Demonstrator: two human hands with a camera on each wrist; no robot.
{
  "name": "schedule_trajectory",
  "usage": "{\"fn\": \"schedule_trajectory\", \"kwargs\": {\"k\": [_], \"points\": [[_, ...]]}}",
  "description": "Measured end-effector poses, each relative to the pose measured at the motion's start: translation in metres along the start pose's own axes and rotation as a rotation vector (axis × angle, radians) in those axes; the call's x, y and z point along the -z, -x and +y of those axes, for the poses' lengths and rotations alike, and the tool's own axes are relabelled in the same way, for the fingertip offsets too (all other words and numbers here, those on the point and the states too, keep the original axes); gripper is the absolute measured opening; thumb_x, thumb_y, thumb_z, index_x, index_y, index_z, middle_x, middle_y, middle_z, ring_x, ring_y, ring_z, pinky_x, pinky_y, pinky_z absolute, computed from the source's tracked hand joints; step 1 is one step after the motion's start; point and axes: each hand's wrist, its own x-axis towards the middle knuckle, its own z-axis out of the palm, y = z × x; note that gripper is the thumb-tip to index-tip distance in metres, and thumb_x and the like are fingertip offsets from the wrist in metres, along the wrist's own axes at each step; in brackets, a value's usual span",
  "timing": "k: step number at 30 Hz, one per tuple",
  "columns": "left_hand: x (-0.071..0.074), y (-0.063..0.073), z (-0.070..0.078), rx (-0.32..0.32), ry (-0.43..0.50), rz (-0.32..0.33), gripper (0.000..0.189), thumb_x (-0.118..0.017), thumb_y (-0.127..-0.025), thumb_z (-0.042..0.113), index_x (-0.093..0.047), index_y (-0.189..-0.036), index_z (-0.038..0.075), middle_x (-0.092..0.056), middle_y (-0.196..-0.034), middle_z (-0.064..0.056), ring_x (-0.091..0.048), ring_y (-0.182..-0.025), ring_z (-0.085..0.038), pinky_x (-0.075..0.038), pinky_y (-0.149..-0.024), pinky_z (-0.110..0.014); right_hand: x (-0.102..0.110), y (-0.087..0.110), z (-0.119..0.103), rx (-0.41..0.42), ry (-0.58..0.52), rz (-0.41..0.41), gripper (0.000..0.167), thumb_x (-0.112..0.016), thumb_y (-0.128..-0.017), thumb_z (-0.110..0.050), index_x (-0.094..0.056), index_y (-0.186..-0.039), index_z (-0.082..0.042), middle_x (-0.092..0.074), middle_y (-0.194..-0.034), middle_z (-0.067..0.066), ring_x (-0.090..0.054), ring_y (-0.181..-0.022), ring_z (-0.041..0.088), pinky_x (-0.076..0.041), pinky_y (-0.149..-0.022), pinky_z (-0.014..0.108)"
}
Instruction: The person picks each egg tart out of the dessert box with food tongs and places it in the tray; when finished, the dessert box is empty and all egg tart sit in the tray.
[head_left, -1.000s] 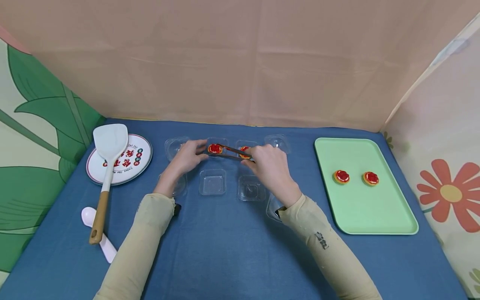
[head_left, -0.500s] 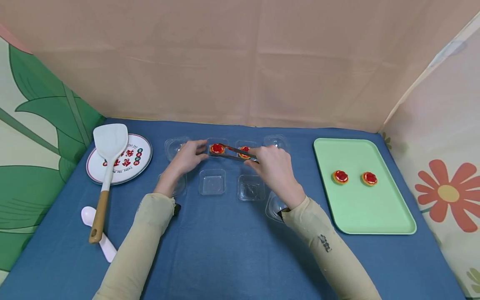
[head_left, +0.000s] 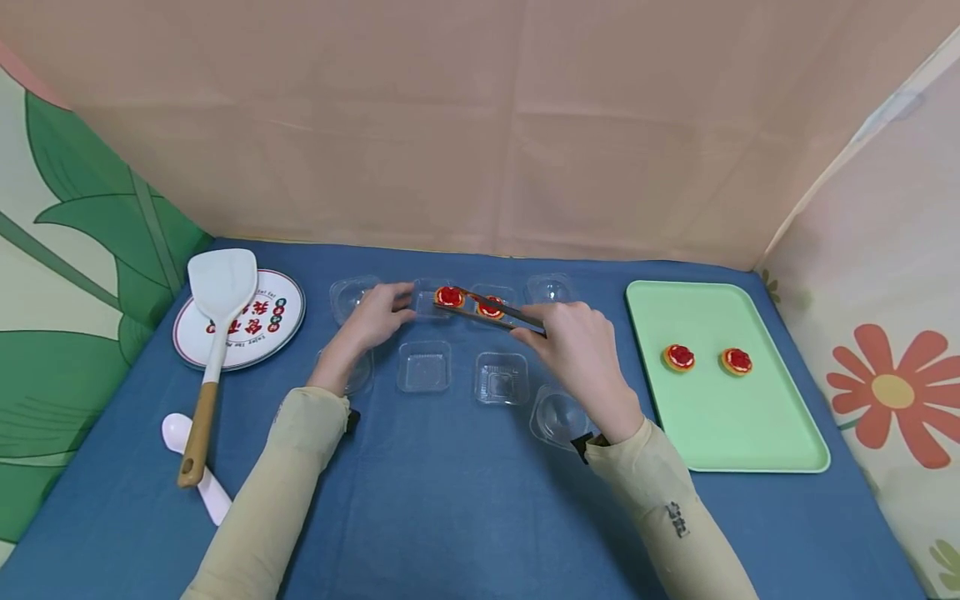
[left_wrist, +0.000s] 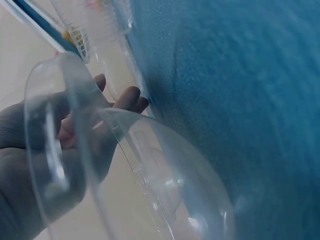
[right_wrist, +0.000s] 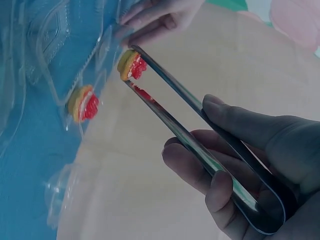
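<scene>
My right hand (head_left: 581,337) holds a pair of metal tongs (right_wrist: 180,130) between thumb and fingers. At the tips sits a small tart (head_left: 449,297) with a red and white top, close over the right part of a clear plastic box (head_left: 426,304). Beneath the tongs, a second tart (head_left: 491,307) lies in the neighbouring clear box (head_left: 506,293). My left hand (head_left: 375,317) is at the left side of the first box, fingers extended and holding nothing. Clear lids (left_wrist: 165,175) stand in front of that hand in the left wrist view.
Two clear boxes (head_left: 424,367) stand in a nearer row, with domed lids (head_left: 558,417) at the sides. A green tray (head_left: 750,425) on the right bears two tarts (head_left: 679,358). At left are plates (head_left: 270,333), a white spatula (head_left: 222,283) and a pink spoon (head_left: 216,498).
My right hand has moved right and slightly nearer with the tongs, and the tart at their tips has shifted right within the view. The left hand stays nearly in place.
</scene>
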Motion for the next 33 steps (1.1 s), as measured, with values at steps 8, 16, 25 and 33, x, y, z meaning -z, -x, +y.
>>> {"fn": "schedule_trajectory", "kwargs": {"k": [8, 16, 25, 33], "points": [[-0.001, 0.002, 0.002, -0.001, 0.004, -0.003, 0.057, -0.058, -0.111, 0.003, -0.035, -0.162, -0.008, -0.041, -0.163, -0.029, -0.046, -0.148, -0.041, -0.045, -0.117, -0.052, 0.014, 0.021, 0.016, -0.004, -0.012, 0.043, 0.034, -0.091, -0.089, -0.022, -0.084, -0.119, -0.008, -0.063, -0.060, 0.002, -0.039, -0.045, 0.016, -0.028, -0.040, 0.031], [-0.001, 0.004, 0.002, -0.017, 0.003, 0.001, 0.057, -0.056, -0.111, 0.003, -0.034, -0.162, -0.008, -0.041, -0.162, -0.031, -0.046, -0.148, -0.042, -0.045, -0.117, -0.054, 0.029, 0.042, 0.027, -0.055, -0.019, 0.069, 0.034, -0.091, -0.089, -0.021, -0.084, -0.119, -0.007, -0.048, -0.049, -0.004, -0.032, -0.042, 0.015, -0.021, -0.042, 0.030], [-0.003, 0.005, 0.002, -0.016, 0.013, 0.004, 0.057, -0.056, -0.111, 0.004, -0.034, -0.163, -0.008, -0.043, -0.160, -0.032, -0.047, -0.147, -0.042, -0.046, -0.117, -0.054, 0.041, 0.072, 0.047, -0.086, 0.003, 0.119, 0.034, -0.093, -0.085, -0.019, -0.084, -0.115, -0.006, -0.053, -0.054, -0.004, -0.043, -0.049, 0.015, -0.033, -0.045, 0.033], [-0.002, 0.003, 0.002, -0.013, 0.002, -0.001, 0.058, -0.056, -0.112, 0.004, -0.033, -0.163, -0.007, -0.041, -0.162, -0.031, -0.044, -0.149, -0.042, -0.046, -0.116, -0.054, 0.054, 0.104, 0.063, -0.134, 0.039, 0.153, 0.036, -0.094, -0.083, -0.019, -0.084, -0.113, -0.003, -0.054, -0.054, -0.005, -0.038, -0.045, 0.013, -0.025, -0.039, 0.031]]}}
